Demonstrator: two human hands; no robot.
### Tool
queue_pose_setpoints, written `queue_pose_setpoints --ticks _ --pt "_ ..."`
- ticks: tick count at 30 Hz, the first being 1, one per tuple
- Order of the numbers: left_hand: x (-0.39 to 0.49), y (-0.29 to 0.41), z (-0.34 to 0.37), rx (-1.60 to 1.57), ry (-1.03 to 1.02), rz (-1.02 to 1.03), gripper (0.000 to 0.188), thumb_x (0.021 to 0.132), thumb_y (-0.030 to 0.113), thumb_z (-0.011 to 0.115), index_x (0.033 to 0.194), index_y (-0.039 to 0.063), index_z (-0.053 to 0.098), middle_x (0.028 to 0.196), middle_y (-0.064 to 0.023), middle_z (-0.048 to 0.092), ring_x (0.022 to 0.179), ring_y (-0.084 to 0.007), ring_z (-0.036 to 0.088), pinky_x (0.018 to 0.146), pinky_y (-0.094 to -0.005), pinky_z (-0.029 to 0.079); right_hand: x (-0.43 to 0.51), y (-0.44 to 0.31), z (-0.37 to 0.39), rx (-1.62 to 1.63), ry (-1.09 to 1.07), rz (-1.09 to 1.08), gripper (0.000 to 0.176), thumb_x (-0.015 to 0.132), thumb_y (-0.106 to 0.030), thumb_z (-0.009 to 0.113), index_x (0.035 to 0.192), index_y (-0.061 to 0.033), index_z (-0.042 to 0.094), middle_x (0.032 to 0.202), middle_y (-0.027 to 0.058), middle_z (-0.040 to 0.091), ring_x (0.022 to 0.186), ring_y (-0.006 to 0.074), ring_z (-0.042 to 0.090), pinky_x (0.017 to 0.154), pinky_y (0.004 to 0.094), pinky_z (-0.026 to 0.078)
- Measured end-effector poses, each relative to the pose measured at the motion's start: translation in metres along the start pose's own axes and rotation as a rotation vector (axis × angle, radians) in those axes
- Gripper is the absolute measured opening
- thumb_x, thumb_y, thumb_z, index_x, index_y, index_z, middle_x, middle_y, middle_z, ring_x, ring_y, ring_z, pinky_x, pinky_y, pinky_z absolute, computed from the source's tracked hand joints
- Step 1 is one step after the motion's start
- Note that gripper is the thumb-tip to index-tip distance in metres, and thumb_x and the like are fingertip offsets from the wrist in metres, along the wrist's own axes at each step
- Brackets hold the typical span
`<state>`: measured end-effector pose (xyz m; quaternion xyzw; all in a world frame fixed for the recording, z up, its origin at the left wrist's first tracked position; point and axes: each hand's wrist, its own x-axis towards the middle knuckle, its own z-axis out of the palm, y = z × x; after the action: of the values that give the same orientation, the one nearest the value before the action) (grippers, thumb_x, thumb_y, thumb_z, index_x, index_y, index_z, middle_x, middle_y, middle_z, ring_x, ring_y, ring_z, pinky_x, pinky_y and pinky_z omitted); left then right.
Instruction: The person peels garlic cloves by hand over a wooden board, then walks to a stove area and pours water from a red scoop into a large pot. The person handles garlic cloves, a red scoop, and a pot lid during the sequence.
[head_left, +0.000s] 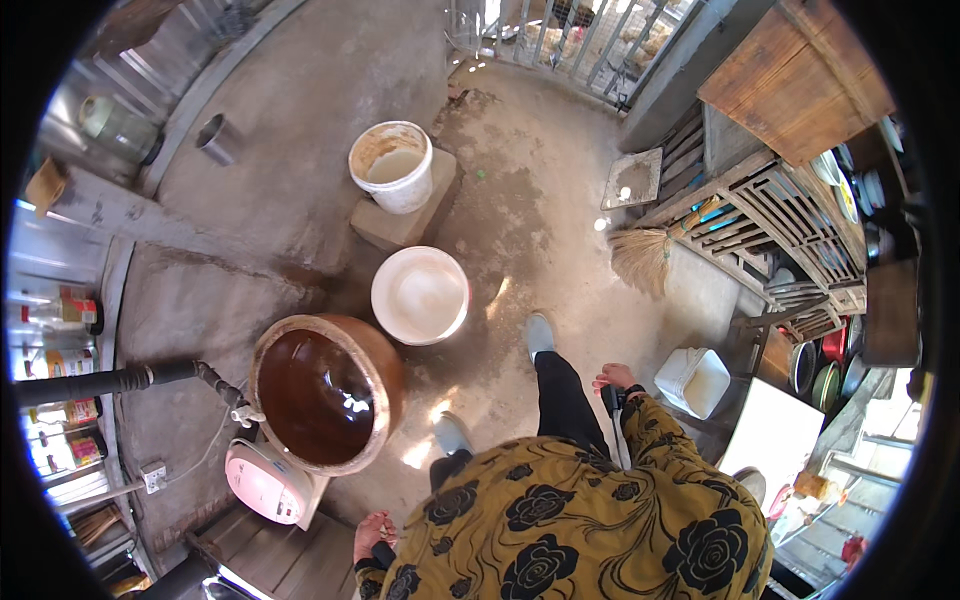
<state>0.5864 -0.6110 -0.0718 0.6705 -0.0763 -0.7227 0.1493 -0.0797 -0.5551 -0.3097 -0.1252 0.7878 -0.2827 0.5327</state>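
My left hand (373, 534) hangs low beside my body with its fingers curled, and whether anything is inside them is hidden. Nearest to it are a wooden tabletop (259, 544) and a pink rice cooker (262, 480). My right hand (613, 376) is at my other side, loosely curled, with a black strap at the wrist; no object shows in it. A white square bucket (691, 382) stands to its right. Ahead on the left is a large brown glazed vat (394, 375) with dark reflective contents. A white basin (420, 296) sits just beyond the vat.
A white bucket (401, 191) with pale contents rests on a block (442, 202). At right, a straw broom (645, 255) leans by a slatted wooden cabinet (799, 217). A tap (247, 415) reaches the vat's rim. A barred gate (555, 45) closes the far end.
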Motion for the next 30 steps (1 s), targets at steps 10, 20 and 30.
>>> queue_pose_setpoints --ticks 10,20,30 --pt "0.034 -0.015 0.168 0.383 0.006 -0.073 0.023 0.093 0.033 0.053 0.098 0.011 0.059 0.062 0.002 0.05 0.052 -0.01 0.046 0.046 -0.0245 0.037 0.152 -0.14 -0.117 -0.521 -0.221 -0.709 0.014 0.082 -0.017 0.049 0.068 -0.0129 0.047 0.063 0.0028 0.047 0.06 0.0229 0.051 0.051 0.0384 0.042" --pt "0.128 -0.097 0.231 0.283 0.085 0.025 0.027 0.094 0.03 0.051 0.095 0.007 0.065 0.071 -0.0002 0.057 0.061 -0.0112 0.051 0.056 -0.0259 0.043 0.229 -0.453 0.003 0.352 -0.478 -0.03 0.019 0.085 -0.008 0.054 0.104 -0.0064 0.051 0.077 0.0097 0.057 0.063 0.0272 0.06 0.048 0.0372 0.046" --pt "0.085 0.088 0.36 -0.284 0.23 -0.037 0.014 0.09 0.024 0.055 0.09 0.01 0.057 0.054 0.0025 0.042 0.041 -0.0072 0.037 0.036 -0.0224 0.029 0.28 -0.581 0.119 -0.593 -0.654 -0.343 0.013 0.085 -0.013 0.054 0.083 -0.0011 0.06 0.073 0.0123 0.061 0.067 0.0248 0.064 0.057 0.0372 0.053"
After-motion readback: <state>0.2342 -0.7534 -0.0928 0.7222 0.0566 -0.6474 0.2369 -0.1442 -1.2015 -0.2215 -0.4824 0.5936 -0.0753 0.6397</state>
